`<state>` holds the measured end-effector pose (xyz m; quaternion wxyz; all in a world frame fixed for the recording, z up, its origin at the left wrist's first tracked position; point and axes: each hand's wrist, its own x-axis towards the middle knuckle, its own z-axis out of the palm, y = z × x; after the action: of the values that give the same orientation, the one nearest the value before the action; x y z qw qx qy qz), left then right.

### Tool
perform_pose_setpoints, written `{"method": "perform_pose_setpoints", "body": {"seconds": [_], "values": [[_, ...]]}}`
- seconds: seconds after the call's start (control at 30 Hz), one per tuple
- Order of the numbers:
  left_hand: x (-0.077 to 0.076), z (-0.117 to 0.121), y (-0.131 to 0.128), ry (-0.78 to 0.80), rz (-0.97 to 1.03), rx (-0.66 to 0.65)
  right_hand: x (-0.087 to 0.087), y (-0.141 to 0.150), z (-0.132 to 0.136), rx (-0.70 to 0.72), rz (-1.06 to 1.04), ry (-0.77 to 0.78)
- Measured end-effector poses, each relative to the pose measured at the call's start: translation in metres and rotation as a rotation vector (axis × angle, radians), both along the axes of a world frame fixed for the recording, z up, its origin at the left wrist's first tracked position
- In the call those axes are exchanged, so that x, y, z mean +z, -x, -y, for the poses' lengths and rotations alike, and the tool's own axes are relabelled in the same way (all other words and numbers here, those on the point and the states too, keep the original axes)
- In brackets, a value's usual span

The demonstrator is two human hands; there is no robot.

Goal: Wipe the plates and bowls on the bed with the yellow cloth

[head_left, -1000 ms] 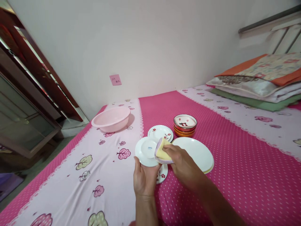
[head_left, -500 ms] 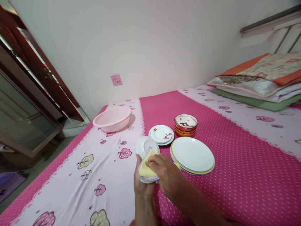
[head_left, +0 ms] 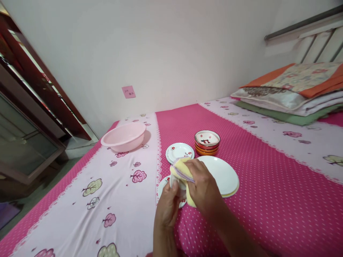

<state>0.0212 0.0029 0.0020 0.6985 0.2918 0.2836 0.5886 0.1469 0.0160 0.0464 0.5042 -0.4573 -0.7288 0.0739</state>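
My left hand [head_left: 166, 203] grips a small white dish [head_left: 174, 182], which is tilted up and partly hidden. A yellow cloth [head_left: 180, 168] with a purple edge is bunched in my right hand [head_left: 202, 182] and folded over the dish's upper rim. Under and behind my hands lies a white plate [head_left: 162, 185] with red flowers, mostly covered. Just beyond is a stack of small flowered plates [head_left: 179, 151]. To the right of my right hand, large white plates [head_left: 222, 174] are stacked, one with a yellow rim.
Several orange-red bowls [head_left: 207, 145] stand stacked behind the plates. A pink basin [head_left: 124, 138] sits at the bed's far left, near the wall. Folded bedding [head_left: 292, 93] is piled at the right. The pink patterned sheet [head_left: 268, 200] covers the bed.
The cloth has moved from the dish's underside to its rim. The dish is tilted up more, uncovering the flowered plate below. My right hand has shifted up and right; the view has turned slightly.
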Motion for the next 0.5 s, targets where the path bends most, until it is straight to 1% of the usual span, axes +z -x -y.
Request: {"method": "perform_pose_setpoints", "body": {"seconds": [0.07, 0.1, 0.2, 0.27, 0.33, 0.4, 0.43, 0.5], "values": [[0.000, 0.002, 0.002, 0.016, -0.089, 0.008, -0.002, -0.010, -0.006, -0.045, -0.001, 0.021], [0.001, 0.002, 0.004, 0.037, -0.096, 0.026, -0.004, -0.015, -0.009, -0.059, -0.017, 0.038], [0.002, 0.002, 0.012, 0.064, 0.005, 0.064, -0.009, -0.029, -0.018, -0.076, -0.135, 0.124], [0.001, 0.001, 0.019, 0.076, 0.116, 0.058, -0.013, -0.036, -0.024, -0.081, -0.303, 0.241], [-0.003, -0.001, 0.025, 0.097, 0.202, 0.050, -0.016, -0.039, -0.029, -0.074, -0.536, 0.387], [-0.006, -0.002, 0.029, 0.111, 0.253, 0.028, -0.019, -0.038, -0.032, -0.035, -0.717, 0.501], [-0.007, -0.002, 0.030, 0.114, 0.268, 0.008, -0.020, -0.036, -0.032, 0.000, -0.759, 0.536], [-0.006, -0.003, 0.029, 0.128, 0.281, -0.031, -0.021, -0.030, -0.031, 0.117, -0.801, 0.601]]}}
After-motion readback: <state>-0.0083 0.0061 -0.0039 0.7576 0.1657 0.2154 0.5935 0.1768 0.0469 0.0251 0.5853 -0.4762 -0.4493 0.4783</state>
